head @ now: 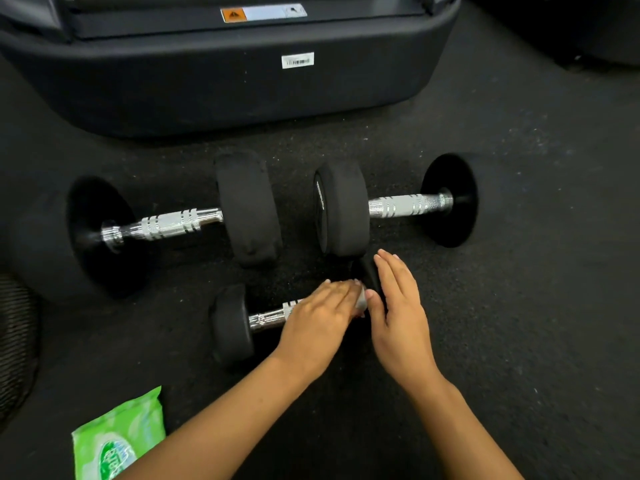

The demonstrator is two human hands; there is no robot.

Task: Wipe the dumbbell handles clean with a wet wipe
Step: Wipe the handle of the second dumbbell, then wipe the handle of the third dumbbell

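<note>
Small dumbbell under both hands, open floor rightward

The left hand covers most of the small dumbbell's handle and nearly all of the wipe. The right hand hides its far weight. The green wipe packet is cut off at the lower left; its print is blurred.
</note>
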